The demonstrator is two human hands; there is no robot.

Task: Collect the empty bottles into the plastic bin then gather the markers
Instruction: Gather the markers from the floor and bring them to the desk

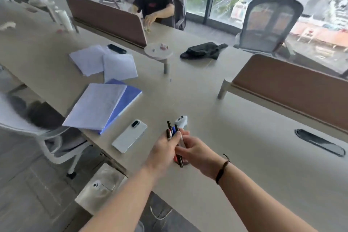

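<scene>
Head view. Both hands meet above the near edge of the pale tabletop (pixel 244 156). The left hand (pixel 165 149) is closed around a bundle of markers (pixel 172 131); their capped ends, black, red and blue, stick up past the fingers. The right hand (pixel 195 151) grips the lower part of the same bundle, whose dark tips show below the palm. A dark band (pixel 223 168) circles the right wrist. Just behind the markers lies a small white device (pixel 181 119) on the tabletop.

Left of the hands, a white phone (pixel 130 135) lies face down near the edge. Beyond it, a sheaf of papers (pixel 96 105) rests on a blue folder (pixel 130 94), both overhanging the edge. Farther back lie two more loose sheets (pixel 105 62), and beside them a dark oval grommet (pixel 116 48). A second grommet (pixel 320 142) is set in the tabletop to the right.

A round white stand (pixel 158 52) with small items on top stands mid-table, with a black cloth (pixel 201 51) to its right. Brown dividers (pixel 107 19) rise at the back left and at the right.

On the floor, below the tabletop edge, a pale bin (pixel 101 186) holds what seems a second white phone; its other contents cannot be told. A white chair (pixel 47 133) stands at left, a grey mesh chair (pixel 269 22) at the window. A second person (pixel 156 3) sits at the far side.
</scene>
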